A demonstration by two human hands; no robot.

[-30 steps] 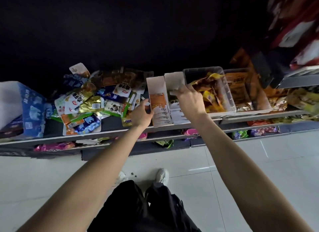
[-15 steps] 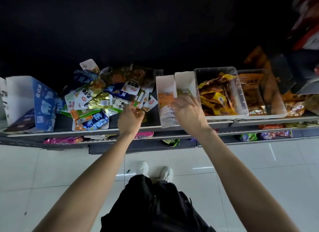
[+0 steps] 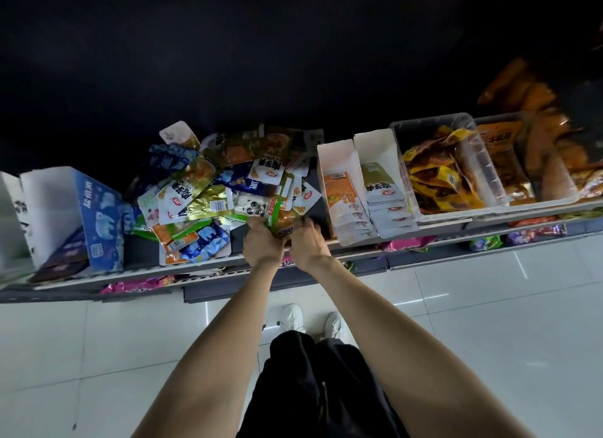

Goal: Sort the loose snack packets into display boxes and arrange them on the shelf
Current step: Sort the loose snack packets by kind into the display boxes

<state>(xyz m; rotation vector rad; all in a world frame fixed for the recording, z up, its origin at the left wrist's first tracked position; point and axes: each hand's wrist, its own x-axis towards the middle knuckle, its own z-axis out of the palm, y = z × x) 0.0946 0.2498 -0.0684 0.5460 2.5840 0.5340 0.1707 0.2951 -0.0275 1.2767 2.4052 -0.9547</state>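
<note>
Right hand now off the white box, both grips with left hand on orange packet.

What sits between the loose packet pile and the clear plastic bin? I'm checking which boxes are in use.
In the head view, two white display boxes stand side by side there, one holding orange packets, the other white packets.

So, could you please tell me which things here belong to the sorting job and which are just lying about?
Job: loose packet pile; two white display boxes; orange packet held by left hand and right hand.
Lying about: blue carton; clear bins; pink packets below.
</note>
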